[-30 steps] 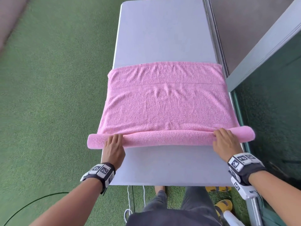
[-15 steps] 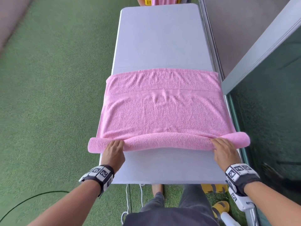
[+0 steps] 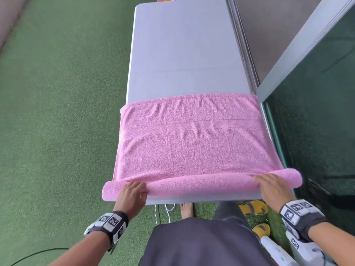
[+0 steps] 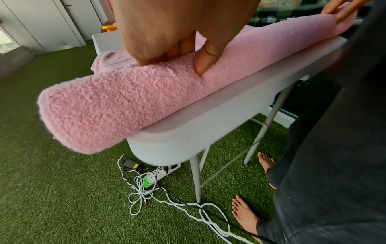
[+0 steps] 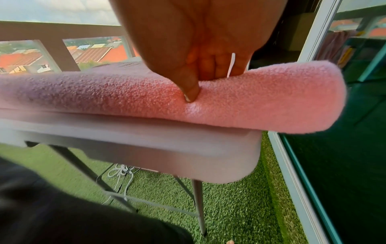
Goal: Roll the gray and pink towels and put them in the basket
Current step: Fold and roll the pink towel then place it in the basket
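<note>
Green turf surrounds the white worktop (image 3: 184, 54) in the head view; the pink towel (image 3: 192, 146) lies flat beyond the fingers, its near edge rolled beneath the left hand (image 3: 131, 196) and right hand (image 3: 272, 187). At the left wrist, curled fingers (image 4: 183, 47) and thumb hold the soft roll. At the right wrist, the thumb dents it: light, limp terry, best gripped near both ends
</note>
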`<state>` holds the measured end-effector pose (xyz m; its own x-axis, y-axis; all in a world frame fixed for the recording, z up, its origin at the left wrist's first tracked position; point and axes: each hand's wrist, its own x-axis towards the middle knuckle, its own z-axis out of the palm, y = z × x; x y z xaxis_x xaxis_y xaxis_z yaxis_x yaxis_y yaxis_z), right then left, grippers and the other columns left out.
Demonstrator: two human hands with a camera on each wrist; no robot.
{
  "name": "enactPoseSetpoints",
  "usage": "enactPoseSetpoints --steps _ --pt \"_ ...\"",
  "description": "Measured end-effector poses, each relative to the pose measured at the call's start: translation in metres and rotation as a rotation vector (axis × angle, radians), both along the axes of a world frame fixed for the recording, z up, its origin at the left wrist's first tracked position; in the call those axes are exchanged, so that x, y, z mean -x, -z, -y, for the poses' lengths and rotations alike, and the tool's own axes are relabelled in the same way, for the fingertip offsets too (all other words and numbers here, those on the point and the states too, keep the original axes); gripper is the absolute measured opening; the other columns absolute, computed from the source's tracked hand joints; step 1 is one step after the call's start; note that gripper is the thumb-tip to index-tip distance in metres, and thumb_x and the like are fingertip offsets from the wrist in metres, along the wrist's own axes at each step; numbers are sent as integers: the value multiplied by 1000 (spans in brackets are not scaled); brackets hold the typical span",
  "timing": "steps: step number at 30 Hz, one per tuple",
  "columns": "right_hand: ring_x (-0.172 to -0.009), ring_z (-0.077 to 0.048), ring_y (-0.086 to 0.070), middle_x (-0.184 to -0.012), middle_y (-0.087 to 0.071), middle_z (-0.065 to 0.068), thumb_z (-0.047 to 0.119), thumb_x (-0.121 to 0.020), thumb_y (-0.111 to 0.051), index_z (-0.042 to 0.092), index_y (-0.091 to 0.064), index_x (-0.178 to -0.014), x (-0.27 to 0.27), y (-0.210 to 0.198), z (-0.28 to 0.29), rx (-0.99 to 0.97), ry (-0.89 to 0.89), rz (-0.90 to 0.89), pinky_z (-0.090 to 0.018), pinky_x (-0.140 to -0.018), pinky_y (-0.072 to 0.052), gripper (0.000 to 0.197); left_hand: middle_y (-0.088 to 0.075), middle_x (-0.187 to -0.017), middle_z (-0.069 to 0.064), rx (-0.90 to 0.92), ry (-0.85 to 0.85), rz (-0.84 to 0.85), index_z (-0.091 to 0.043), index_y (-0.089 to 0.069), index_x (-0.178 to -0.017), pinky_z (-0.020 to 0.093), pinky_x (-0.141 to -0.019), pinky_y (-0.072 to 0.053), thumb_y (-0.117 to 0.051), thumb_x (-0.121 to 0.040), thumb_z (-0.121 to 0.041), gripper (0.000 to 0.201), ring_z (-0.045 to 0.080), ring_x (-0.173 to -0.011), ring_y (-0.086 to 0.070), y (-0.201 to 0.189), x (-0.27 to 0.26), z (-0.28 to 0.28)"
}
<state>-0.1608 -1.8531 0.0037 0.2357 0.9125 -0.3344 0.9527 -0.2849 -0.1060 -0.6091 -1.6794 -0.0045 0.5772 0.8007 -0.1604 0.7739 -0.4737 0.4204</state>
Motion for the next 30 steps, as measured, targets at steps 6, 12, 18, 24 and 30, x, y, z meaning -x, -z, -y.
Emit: enactPoseSetpoints --steps 6,12,18,24,30 --pt "-93 -17 -60 -110 -64 4 15 -86 -63 26 -54 -117 -5 -20 -37 19 157 -58 -32 -83 -48 35 -63 -80 -2 79 -36 -36 -12 -59 -96 29 -62 -55 -63 -84 -6 15 13 -66 -56 2 -12 -32" --pt "-73 -19 -48 -78 -50 6 -8 -70 -65 23 -45 -76 16 -14 -33 -112 92 -12 -28 -66 -37 37 -53 -77 1 -199 -65 -67 -11 -54 -81 33 -62 -46 -65 -75 7 22 15 -67 -41 6 -30 -25" --pt "-120 -22 -50 -130 -57 -3 17 -62 -83 11 -54 -132 15 -4 9 -131 -7 20 -41 -108 -34 76 -55 -111 12 -144 -80 -149 -5 -46 -117 47 -91 -50 -57 -64 -1 54 28 -100 -54 10 -23 13" --pt "-115 -24 -58 -121 -64 -3 3 -61 -83 14 -62 -122 9 -1 -16 -138 27 -22 -44 -108 -37 66 -59 -117 15 -182 -23 -175 -3 -47 -122 47 -100 -45 -80 -63 -1 68 31 -109 -57 12 -22 9" --pt "-98 -19 -62 -106 -70 1 13 -66 -78 15 -69 -112 1 -7 -38 -106 45 -16 -38 -98 -45 48 -63 -87 1 -144 4 -177 -10 -60 -95 34 -76 -54 -80 -55 -4 45 18 -79 -58 -5 -32 -21"
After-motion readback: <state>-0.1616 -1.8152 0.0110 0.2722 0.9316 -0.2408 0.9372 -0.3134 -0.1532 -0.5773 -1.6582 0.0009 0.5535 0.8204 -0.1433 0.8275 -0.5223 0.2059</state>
